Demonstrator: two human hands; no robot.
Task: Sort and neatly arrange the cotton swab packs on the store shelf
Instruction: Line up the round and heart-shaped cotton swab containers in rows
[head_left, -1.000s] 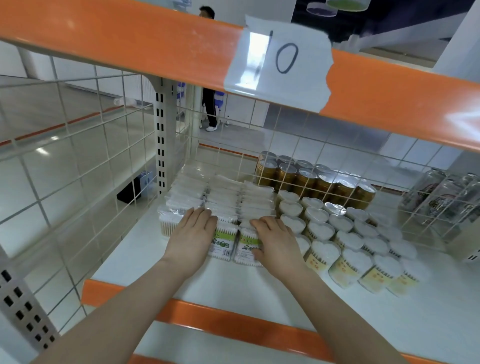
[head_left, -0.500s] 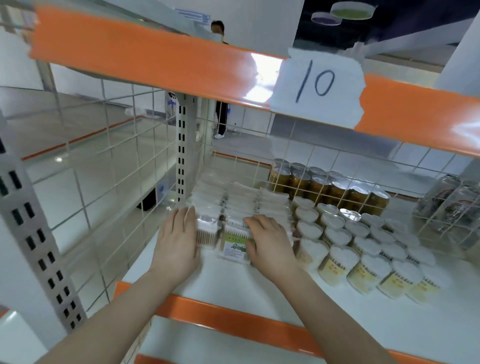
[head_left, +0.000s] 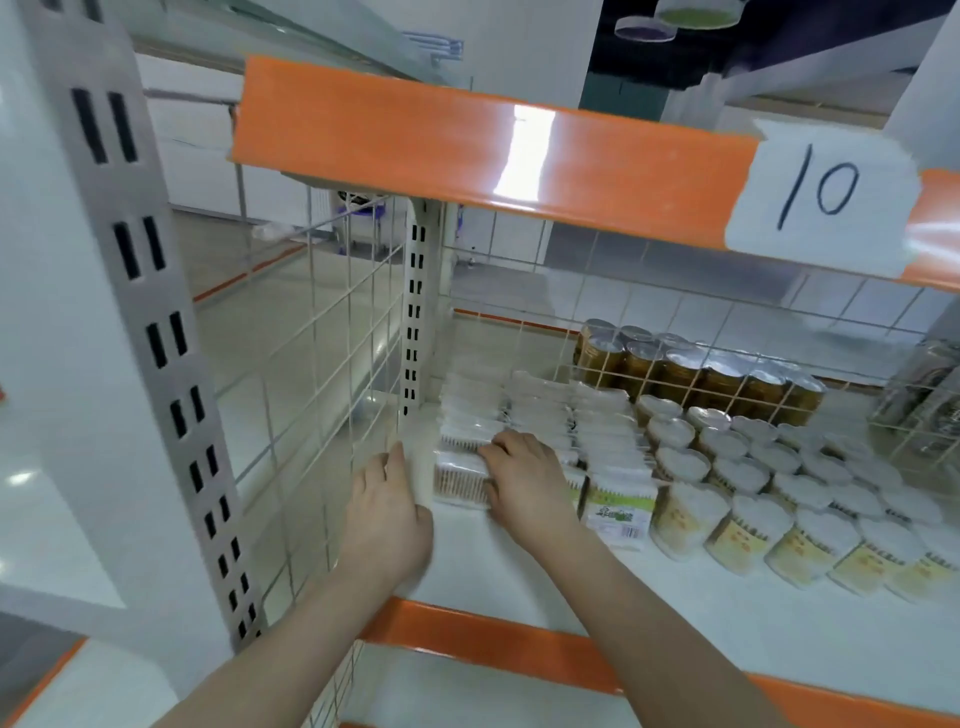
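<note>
- Cotton swab packs (head_left: 540, 415) sit in three rows at the left end of the white shelf (head_left: 701, 613), beside the wire side grid (head_left: 322, 364).
- Right hand (head_left: 524, 480) rests on the front of the left and middle rows; fingers curl over the front-left pack (head_left: 457, 480), touching it.
- Left hand (head_left: 387, 512) is just left of that pack, fingers straight and together; contact can't be confirmed.
- Heart-shaped swab tubs (head_left: 753, 488) stand right of the packs, gold cans (head_left: 696, 371) behind the grid.
- Paper label "10" (head_left: 821, 195) on the orange rail above.

Handwritten "10" on white paper label (head_left: 826, 195), taped to orange shelf edge (head_left: 467, 150)
</note>
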